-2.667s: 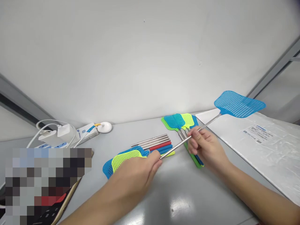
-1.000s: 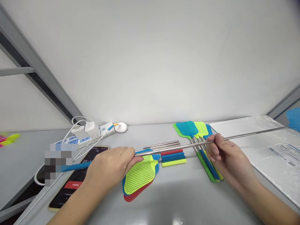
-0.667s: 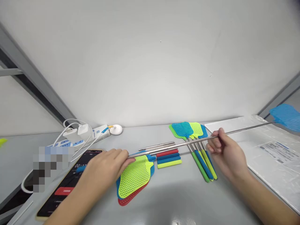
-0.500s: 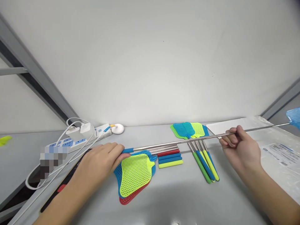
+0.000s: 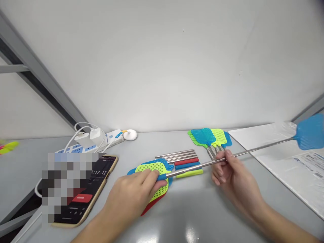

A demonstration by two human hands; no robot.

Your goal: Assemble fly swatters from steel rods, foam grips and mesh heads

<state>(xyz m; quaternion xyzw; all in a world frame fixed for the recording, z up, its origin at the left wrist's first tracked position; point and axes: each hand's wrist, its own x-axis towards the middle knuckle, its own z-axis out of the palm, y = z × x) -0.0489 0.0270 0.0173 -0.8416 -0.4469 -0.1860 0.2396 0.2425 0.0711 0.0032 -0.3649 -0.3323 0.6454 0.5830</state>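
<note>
A long fly swatter with a blue head point(image 5: 310, 132) and a thin metal rod stretches across the table, tilted up to the right. My left hand point(image 5: 136, 192) is wrapped round its blue handle. The fingers of my right hand point(image 5: 229, 170) pinch the metal rod near its middle. Below my left hand lie loose swatter heads in yellow point(image 5: 161, 194), blue and red, partly hidden by it. Beside them are several separate metal rods with coloured handles, a red handle point(image 5: 186, 161) among them. Behind my right hand rests a group of swatters with teal point(image 5: 204, 136), green, yellow and blue heads.
At the left lies a phone point(image 5: 101, 189) showing a timer, partly covered by a blurred patch. Behind it are a power strip point(image 5: 113, 136) with white plugs and cables, and a round white device point(image 5: 130, 135). A white plastic-wrapped package point(image 5: 273, 152) covers the right side.
Both hands have moved with the swatter: my left hand rightward and down, my right hand leftward and down. The blue head has come further into view. The phone is now uncovered.
</note>
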